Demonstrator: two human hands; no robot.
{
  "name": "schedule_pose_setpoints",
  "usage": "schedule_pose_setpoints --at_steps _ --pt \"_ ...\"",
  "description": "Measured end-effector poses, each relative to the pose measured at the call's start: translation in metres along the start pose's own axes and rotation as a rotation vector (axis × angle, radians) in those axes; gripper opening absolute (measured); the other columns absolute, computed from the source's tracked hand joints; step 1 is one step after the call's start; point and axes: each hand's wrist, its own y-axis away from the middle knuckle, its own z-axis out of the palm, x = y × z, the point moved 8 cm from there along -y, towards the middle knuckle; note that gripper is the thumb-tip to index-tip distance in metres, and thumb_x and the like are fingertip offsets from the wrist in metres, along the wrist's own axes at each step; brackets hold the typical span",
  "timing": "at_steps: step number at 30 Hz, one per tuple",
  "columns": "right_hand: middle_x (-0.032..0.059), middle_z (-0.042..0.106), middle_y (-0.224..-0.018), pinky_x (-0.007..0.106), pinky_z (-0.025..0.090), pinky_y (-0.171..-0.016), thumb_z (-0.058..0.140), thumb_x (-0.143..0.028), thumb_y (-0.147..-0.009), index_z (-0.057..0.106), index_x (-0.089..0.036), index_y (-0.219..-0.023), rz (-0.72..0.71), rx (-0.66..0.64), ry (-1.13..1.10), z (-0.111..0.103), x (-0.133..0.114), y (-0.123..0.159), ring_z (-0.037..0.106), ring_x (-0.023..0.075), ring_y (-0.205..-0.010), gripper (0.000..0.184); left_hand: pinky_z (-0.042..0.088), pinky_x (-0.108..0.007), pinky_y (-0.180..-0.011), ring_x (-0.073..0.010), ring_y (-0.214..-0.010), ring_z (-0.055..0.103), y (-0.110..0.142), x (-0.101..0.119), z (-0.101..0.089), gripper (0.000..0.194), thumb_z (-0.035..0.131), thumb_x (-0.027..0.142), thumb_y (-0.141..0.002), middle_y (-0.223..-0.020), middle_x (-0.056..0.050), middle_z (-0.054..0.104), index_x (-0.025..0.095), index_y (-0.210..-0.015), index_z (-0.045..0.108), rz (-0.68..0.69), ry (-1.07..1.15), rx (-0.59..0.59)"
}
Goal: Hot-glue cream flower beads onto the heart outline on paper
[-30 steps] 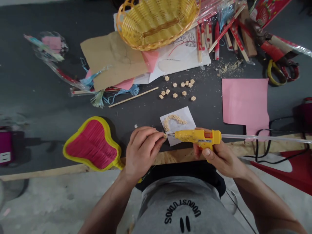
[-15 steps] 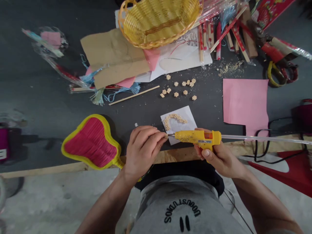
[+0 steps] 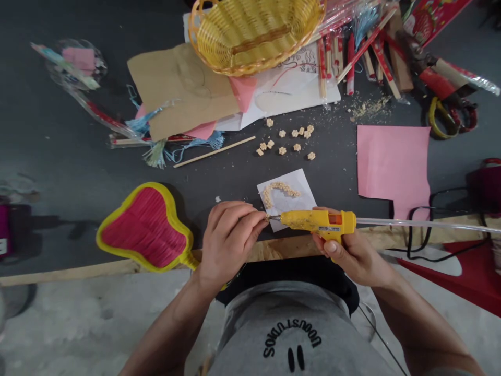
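Note:
My right hand (image 3: 348, 253) is wrapped round the grip of a yellow hot glue gun (image 3: 313, 221), which points left with a clear glue stick (image 3: 391, 223) trailing from its back. Pinched in the fingertips of my left hand (image 3: 230, 235) is a small flower-shaped wooden piece (image 3: 267, 217), partly hidden by the fingers. The gun's metal nozzle is at this piece. Just beyond, a square of white paper (image 3: 306, 189) bears a curved row of the same pale pieces (image 3: 279, 185). Several loose wooden flowers (image 3: 297, 148) lie farther up the table.
A pink fan shape with yellow edging (image 3: 146, 230) lies at left. A thin stick (image 3: 215, 152), brown paper (image 3: 183, 89) and a yellow basket (image 3: 254, 42) are farther back. At right are pink paper (image 3: 393, 162), scissors (image 3: 442, 119) and a black cord (image 3: 410, 235).
Both hands, the glue gun and the small piece hold nearly the same position. The whole view has shifted very slightly.

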Motion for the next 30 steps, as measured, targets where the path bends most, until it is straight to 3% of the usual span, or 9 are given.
schedule_pose_setpoints --at_steps 4,10,19,30 --pt "0.0021 0.055 -0.085 0.032 0.052 -0.076 0.041 -0.040 -0.104 0.058 -0.022 -0.103 0.015 0.001 -0.005 0.0003 0.0016 0.0010 0.050 0.0129 -0.067 0.025 0.056 -0.039 -0.086 -0.0217 -0.094 0.067 0.0006 -0.0029 0.0001 0.015 0.070 0.019 -0.088 -0.094 -0.003 0.069 0.024 -0.102 0.068 -0.030 0.009 0.006" --pt "0.0015 0.055 -0.086 0.029 0.050 -0.071 0.041 -0.040 -0.104 0.056 -0.023 -0.102 0.012 0.010 -0.035 0.0005 0.0011 0.0011 0.049 0.0121 -0.067 0.023 0.056 -0.039 -0.086 -0.0222 -0.094 0.067 0.0001 -0.0038 -0.0010 0.016 0.072 0.017 -0.087 -0.094 -0.006 0.069 0.020 -0.101 0.067 -0.037 0.029 0.005" --pt "0.0025 0.052 -0.087 0.032 0.049 -0.074 0.040 -0.041 -0.104 0.054 -0.021 -0.095 -0.018 -0.001 -0.022 0.0016 -0.0053 -0.0028 0.048 0.0137 -0.072 0.026 0.055 -0.036 -0.085 -0.0198 -0.092 0.066 -0.0016 -0.0064 -0.0027 0.012 0.070 0.018 -0.088 -0.093 -0.003 0.069 0.023 -0.099 0.068 -0.109 0.079 0.018" --pt "0.0021 0.052 -0.089 0.027 0.043 -0.064 0.040 -0.040 -0.104 0.053 -0.021 -0.098 -0.019 0.041 -0.038 0.0010 -0.0010 0.0010 0.045 0.0117 -0.070 0.025 0.054 -0.037 -0.086 -0.0207 -0.093 0.065 -0.0003 -0.0034 -0.0020 0.016 0.072 0.016 -0.086 -0.094 -0.005 0.068 0.020 -0.100 0.066 -0.054 0.065 0.019"
